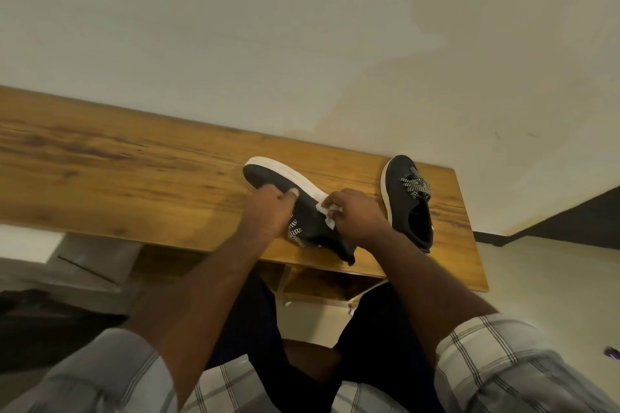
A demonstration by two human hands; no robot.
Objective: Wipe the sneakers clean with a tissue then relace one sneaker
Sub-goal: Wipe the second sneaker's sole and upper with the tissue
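Wooden table (100,157) with strong grain, running from the left edge to the lower right of the frame, against a pale wall. Resting directly on it: one dark sneaker (268,178) tipped on its side at centre, white sole uppermost; another dark sneaker (407,201) upright, right of centre, near the table's right end.
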